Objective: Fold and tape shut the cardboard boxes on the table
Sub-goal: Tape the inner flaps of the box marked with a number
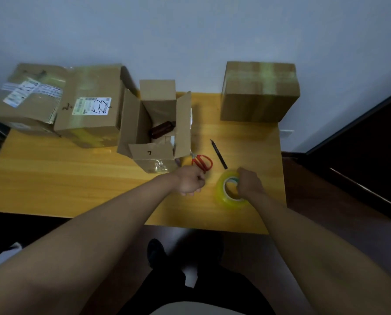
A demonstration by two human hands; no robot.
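Head view: right hand (250,184) grips tape roll (229,192); left hand (191,180) fisted, contents unclear, scissors (202,163) at its 12 o'clock. Risk: tape end sticks back, open box (154,126) untaped.

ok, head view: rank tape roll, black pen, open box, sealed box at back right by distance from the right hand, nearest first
1. Tape roll: gripped by the right hand, at the near right of the table.
2. Black pen: just beyond the hand, slightly to its left.
3. Open box: farther left, mid-table.
4. Sealed box: at the back right, by the wall.
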